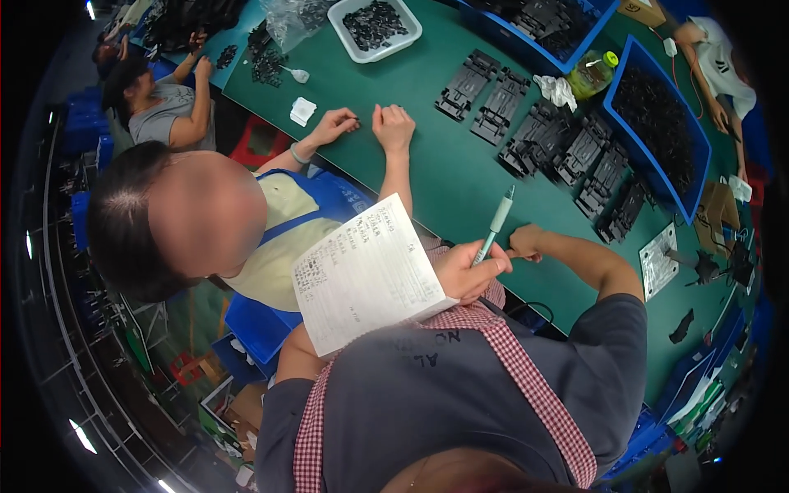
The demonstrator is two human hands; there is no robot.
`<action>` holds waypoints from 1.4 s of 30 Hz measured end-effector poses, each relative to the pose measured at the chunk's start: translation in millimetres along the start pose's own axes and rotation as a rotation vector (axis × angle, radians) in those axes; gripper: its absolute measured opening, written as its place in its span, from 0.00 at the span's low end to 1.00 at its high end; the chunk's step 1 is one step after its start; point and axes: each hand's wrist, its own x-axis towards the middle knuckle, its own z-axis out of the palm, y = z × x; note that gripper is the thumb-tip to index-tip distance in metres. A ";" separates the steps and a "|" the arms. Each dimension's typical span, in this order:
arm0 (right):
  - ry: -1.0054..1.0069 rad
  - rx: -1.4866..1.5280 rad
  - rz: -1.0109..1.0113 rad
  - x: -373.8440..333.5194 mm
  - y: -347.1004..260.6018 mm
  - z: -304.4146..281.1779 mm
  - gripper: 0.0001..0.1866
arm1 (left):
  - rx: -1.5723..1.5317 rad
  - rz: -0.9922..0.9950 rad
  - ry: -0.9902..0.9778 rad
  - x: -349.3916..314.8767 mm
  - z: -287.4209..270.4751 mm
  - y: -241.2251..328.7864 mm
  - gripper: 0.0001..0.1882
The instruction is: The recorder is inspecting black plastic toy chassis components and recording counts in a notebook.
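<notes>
My left hand [470, 273] is closed round the edge of a white sheet of paper [370, 279] covered in handwriting. A light green pen [497, 218] stands up between the same fingers, tip raised. The paper hides most of my left forearm. On the near edge of the green table [460, 177] rests my right hand [526, 243], its fingers curled in; whatever they may hold is hidden. Beyond it lie rows of black plastic parts [538, 135], the closest pieces [622, 209] to the right of that hand.
At my left sits a person in a blue apron [329, 197], both hands on the table. Blue bins [699, 185] of black parts, a white tub [407, 45] and a yellow-capped bottle [593, 74] stand farther off. A metal plate [658, 263] lies right. Other people work at far left and right.
</notes>
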 end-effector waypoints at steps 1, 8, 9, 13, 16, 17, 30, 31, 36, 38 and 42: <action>-0.005 -0.010 0.006 0.3 0.0 -0.8 0.37 | 0.011 -0.003 0.013 -0.6 1.1 2.5 0.05; -0.001 -0.010 -0.030 -0.7 1.7 1.3 0.37 | 0.044 0.003 0.053 -2.0 3.7 -1.8 0.09; 0.003 -0.006 -0.031 -1.1 1.9 1.3 0.37 | 0.047 -0.002 0.050 -1.8 4.6 -2.4 0.09; 0.006 -0.011 -0.033 -0.4 2.7 2.3 0.36 | 0.059 0.094 0.119 -1.2 9.5 -1.8 0.13; 0.008 -0.002 -0.035 0.9 4.3 3.8 0.36 | 0.084 0.117 0.116 -2.1 8.0 -0.3 0.15; 0.009 -0.001 -0.035 1.0 4.4 3.6 0.36 | 0.078 0.115 0.081 -2.3 6.6 -0.2 0.16; 0.047 -0.036 -0.058 22.0 8.9 11.5 0.36 | 0.212 0.103 0.062 -0.7 2.6 -6.1 0.17; 0.026 -0.036 -0.043 25.0 10.9 13.7 0.35 | 0.200 0.089 0.067 1.2 2.5 -6.8 0.17; -0.053 0.320 0.023 -0.8 0.6 -6.3 0.26 | 0.156 0.122 0.112 4.2 4.6 -5.8 0.15; 0.033 0.341 0.008 -5.2 -6.7 1.0 0.26 | 0.138 0.148 0.131 3.1 3.4 -8.6 0.15; -0.065 0.264 0.005 -0.3 2.4 -7.4 0.26 | 0.195 0.147 0.111 2.3 3.7 -8.2 0.15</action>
